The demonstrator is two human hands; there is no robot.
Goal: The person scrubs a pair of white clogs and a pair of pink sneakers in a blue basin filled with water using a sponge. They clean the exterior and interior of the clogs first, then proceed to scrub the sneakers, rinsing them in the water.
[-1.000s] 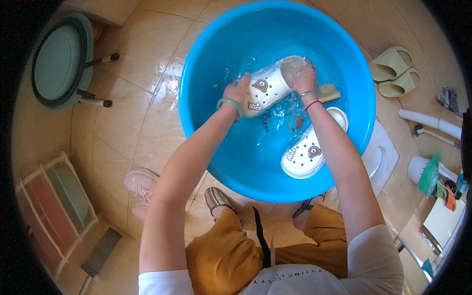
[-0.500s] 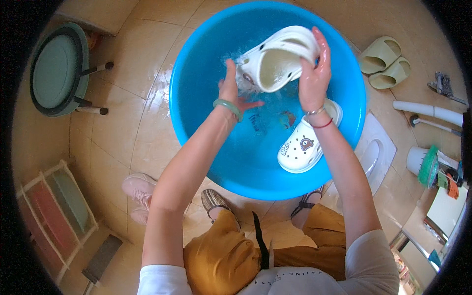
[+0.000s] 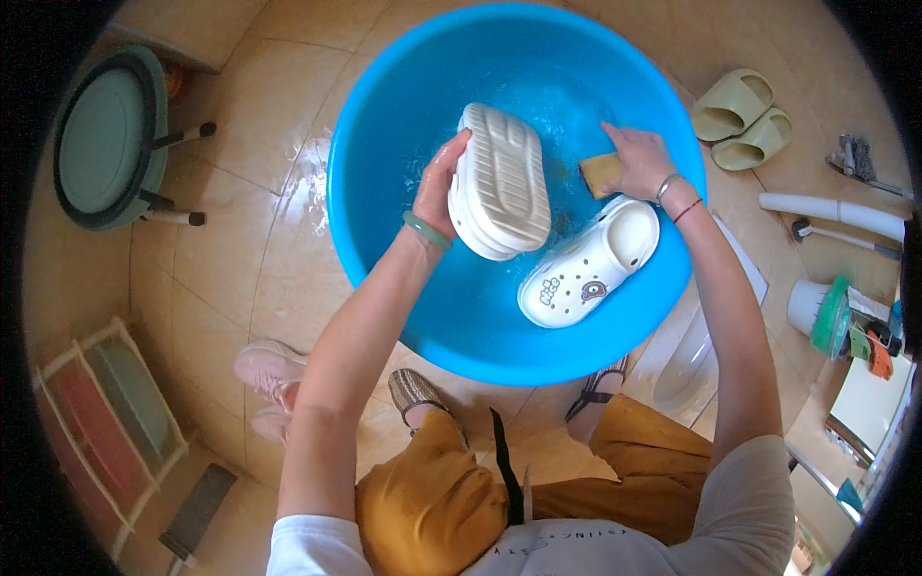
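Observation:
My left hand (image 3: 439,192) grips a wet white clog (image 3: 499,182) by its side, with the ribbed sole turned up above the water. In my right hand (image 3: 641,163) is a small tan block (image 3: 600,176), held between thumb and fingers; whether it is a sponge or a brush I cannot tell. Just below that hand a second white clog (image 3: 586,278), with holes and small charms on its top, rests upright against the basin's near right side. Both hands are over a large blue basin (image 3: 351,264) holding shallow, rippling water.
Green slippers (image 3: 744,115) lie right of the basin, near a white hose (image 3: 831,209). A white squat toilet (image 3: 687,360) is partly behind my right forearm. Left are a green stool-like object (image 3: 106,139), pink shoes (image 3: 269,370) and a rack (image 3: 115,413). The tiled floor (image 3: 221,240) is wet.
The clog in my left hand has been turned from opening up to sole up. My right hand has let go of it, moved right and down, and taken the tan block. The other clog has shifted slightly.

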